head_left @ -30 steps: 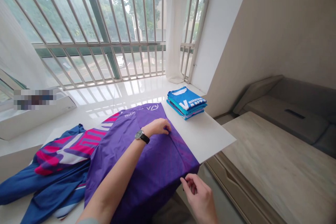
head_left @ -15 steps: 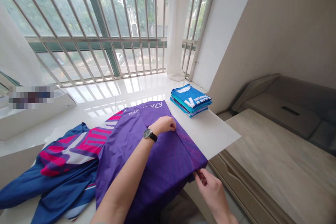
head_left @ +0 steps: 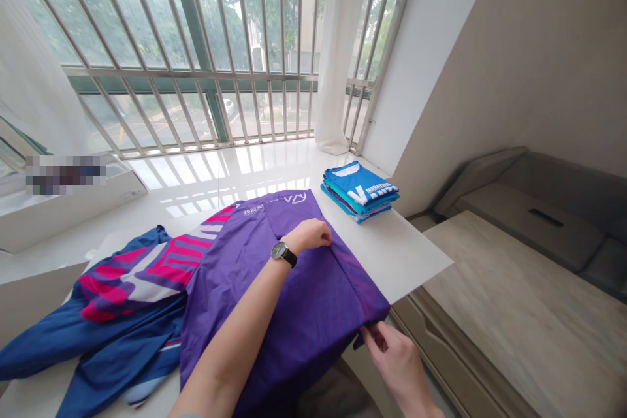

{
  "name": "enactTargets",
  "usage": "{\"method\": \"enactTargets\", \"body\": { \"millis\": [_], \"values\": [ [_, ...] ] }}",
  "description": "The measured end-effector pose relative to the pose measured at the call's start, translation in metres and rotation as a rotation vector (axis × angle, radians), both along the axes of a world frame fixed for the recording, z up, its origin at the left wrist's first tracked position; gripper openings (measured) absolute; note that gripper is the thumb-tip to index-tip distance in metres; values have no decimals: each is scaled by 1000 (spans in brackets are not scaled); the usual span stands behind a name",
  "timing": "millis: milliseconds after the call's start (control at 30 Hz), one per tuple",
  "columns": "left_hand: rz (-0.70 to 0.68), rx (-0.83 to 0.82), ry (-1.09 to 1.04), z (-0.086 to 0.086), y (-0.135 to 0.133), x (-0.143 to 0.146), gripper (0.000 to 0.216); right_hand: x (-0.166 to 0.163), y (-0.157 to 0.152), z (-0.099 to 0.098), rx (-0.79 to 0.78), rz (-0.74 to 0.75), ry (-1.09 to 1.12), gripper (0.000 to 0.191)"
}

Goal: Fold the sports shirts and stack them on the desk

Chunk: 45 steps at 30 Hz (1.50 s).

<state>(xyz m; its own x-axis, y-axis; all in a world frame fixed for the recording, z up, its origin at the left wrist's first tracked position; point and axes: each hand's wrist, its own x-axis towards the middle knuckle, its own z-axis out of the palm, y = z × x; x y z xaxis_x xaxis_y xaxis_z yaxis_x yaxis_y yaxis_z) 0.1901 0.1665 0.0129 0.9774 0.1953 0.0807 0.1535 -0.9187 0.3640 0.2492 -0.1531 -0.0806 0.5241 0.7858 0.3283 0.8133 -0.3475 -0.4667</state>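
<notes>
A purple shirt [head_left: 274,287] with white lettering near its top lies spread on the white ledge, its lower part draping over the front edge. One pink, white and purple sleeve stretches out to the left. My left hand [head_left: 309,235], wearing a black-strapped watch [head_left: 284,253], pinches the shirt's fabric along a fold line on its right side. At the lower right corner, my right hand [head_left: 396,356] grips the shirt's hem between thumb and fingers. Dark blue clothing [head_left: 127,339] lies crumpled under the sleeve.
A stack of folded shirts [head_left: 361,191], a blue one on top, sits on the white ledge [head_left: 416,255] at the right. A white box [head_left: 73,199] stands at the left. Behind are a barred window [head_left: 196,46] and a white curtain [head_left: 337,46]. A marble-like surface [head_left: 529,300] lies lower right.
The whole view has shifted slightly, so things appear a little further right. Both hands keep their hold on the purple shirt at nearly the same spots.
</notes>
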Motion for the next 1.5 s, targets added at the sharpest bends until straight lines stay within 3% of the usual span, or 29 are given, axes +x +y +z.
{"method": "enactTargets", "body": {
  "millis": [367,700,800,933,1067,1200,1300,1433,1500],
  "values": [
    [21,-2,13,0,0,0,12,9,1,-1,19,1,-116,36],
    [22,-12,-3,19,-2,-3,17,3,-22,62,187,197,-191,11],
    [16,-25,29,22,-2,-5,15,-4,-20,68,129,272,-181,15],
    [1,-52,67,20,0,-7,9,-9,-18,66,-70,336,-162,19],
    [127,-10,-39,10,7,-7,20,-4,-12,75,-176,395,-53,18],
    [356,80,-130,-12,15,-8,35,19,18,96,-81,423,8,22],
    [419,122,-111,-30,18,-10,39,41,65,105,-16,522,-26,23],
    [425,161,-78,-43,19,-10,45,64,147,95,-7,633,-173,33],
    [425,178,-66,-44,20,-10,47,71,178,84,-120,669,-230,43]
  ]
}}
